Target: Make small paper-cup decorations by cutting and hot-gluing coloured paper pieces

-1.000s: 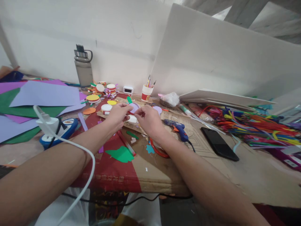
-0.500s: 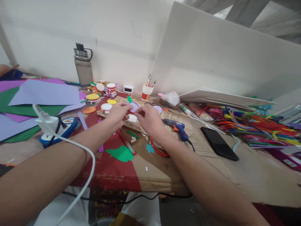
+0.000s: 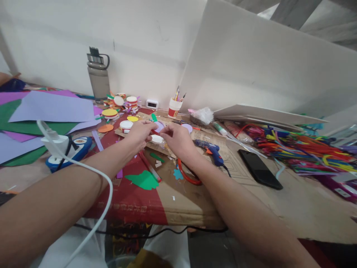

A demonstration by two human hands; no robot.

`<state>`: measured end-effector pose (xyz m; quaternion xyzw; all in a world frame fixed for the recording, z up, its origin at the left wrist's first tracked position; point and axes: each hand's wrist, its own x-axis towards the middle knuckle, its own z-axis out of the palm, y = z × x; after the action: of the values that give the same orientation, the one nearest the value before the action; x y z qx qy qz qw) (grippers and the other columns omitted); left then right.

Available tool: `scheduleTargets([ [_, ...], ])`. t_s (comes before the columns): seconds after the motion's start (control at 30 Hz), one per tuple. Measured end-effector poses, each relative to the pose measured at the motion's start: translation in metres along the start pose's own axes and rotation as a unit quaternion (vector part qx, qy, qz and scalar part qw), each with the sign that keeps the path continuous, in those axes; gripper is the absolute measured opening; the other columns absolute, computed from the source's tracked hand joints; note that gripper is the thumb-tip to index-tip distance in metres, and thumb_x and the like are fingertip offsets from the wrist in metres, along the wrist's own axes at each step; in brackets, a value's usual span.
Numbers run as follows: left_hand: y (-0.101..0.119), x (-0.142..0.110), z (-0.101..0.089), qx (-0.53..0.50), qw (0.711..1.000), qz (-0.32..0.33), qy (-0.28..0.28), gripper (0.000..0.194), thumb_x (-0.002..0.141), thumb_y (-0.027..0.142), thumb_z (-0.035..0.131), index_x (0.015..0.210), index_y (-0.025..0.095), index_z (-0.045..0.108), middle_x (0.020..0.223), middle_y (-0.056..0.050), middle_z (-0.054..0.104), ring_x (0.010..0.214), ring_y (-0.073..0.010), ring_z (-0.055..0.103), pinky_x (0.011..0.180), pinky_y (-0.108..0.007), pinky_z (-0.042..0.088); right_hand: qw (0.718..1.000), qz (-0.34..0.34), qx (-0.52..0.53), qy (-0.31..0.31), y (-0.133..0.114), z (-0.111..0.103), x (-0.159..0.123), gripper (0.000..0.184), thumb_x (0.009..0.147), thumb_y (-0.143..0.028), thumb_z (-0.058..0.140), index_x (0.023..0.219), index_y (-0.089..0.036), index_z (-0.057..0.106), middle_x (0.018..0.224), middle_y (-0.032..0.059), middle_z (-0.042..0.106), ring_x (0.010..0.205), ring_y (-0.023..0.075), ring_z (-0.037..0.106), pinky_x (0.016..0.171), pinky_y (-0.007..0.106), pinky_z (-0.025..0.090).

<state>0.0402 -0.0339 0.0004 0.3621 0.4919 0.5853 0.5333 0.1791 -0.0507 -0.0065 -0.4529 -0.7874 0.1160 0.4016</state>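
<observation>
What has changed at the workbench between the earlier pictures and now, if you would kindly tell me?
Nothing on the bench visibly moved; only the camera view shifted slightly. The left hand and right hand stay together at the lilac disc.

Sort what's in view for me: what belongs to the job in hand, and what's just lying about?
In the job, it seems:
purple disc, at the fingertips of left hand and right hand
white disc close by
glue gun, probably
lavender paper, probably

Just lying about, likely:
water bottle
phone
digital clock
</observation>
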Motion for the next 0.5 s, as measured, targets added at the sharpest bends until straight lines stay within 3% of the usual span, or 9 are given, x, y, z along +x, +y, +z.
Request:
scheduleTargets([
  [0.5, -0.0014, 0.0009, 0.0009, 0.002, 1.000, 0.002, -0.004, 0.017, 0.053, 0.008, 0.066, 0.062, 0.014, 0.053, 0.056, 0.002, 0.049, 0.038, -0.0028, 0.034, 0.033, -0.016, 0.015, 1.000, -0.002, -0.030, -0.006, -0.0031, -0.0014, 0.0005, 0.007, 0.078, -0.017, 0.059, 0.074, -0.018, 0.066, 0.075, 0.0029, 0.065, 0.069, 0.0146, 0.056, 0.064, 0.029, 0.042],
])
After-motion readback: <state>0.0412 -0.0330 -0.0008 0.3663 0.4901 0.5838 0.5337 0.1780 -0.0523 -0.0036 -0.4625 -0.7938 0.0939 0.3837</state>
